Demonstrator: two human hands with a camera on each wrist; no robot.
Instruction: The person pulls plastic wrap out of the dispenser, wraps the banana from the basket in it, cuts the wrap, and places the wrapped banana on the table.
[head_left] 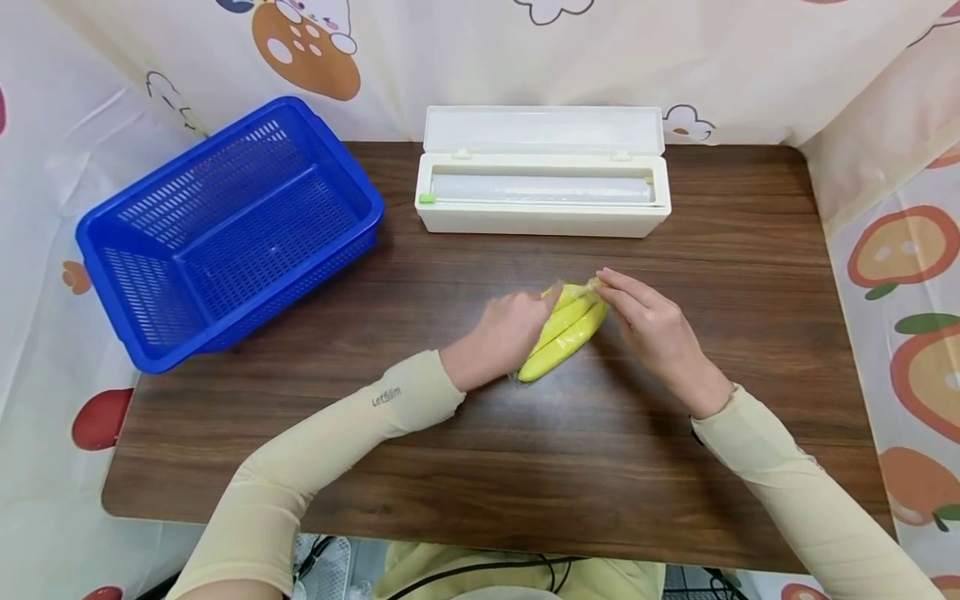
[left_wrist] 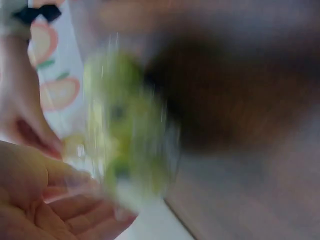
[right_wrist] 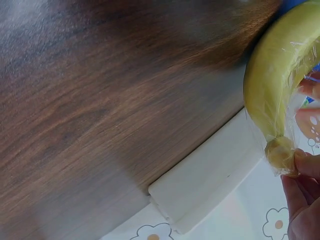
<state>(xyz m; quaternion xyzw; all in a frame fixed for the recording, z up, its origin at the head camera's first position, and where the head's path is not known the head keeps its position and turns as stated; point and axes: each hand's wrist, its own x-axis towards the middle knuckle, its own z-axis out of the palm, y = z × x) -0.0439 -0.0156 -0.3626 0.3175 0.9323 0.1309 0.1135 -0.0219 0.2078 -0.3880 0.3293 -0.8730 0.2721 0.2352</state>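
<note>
A bunch of yellow bananas [head_left: 564, 340], wrapped in clear plastic film, is held over the middle of the table. My left hand [head_left: 513, 329] grips the bunch from its left side, thumb along the top. At the stem end, my right hand [head_left: 654, 327] pinches the film between thumb and fingers. In the right wrist view the film wraps closely around the banana stem [right_wrist: 280, 152], right at the fingertips. Motion blurs the bananas [left_wrist: 125, 130] in the left wrist view, where their tips face the camera above the left fingers.
Behind the bananas stands a white film dispenser box [head_left: 543, 221], lid raised, with a film roll [head_left: 540, 188] and a green slider [head_left: 427, 199]. A blue plastic basket [head_left: 360, 225] sits at the left rear of the brown wooden table [head_left: 480, 483]. Patterned curtains [head_left: 480, 67] surround the table.
</note>
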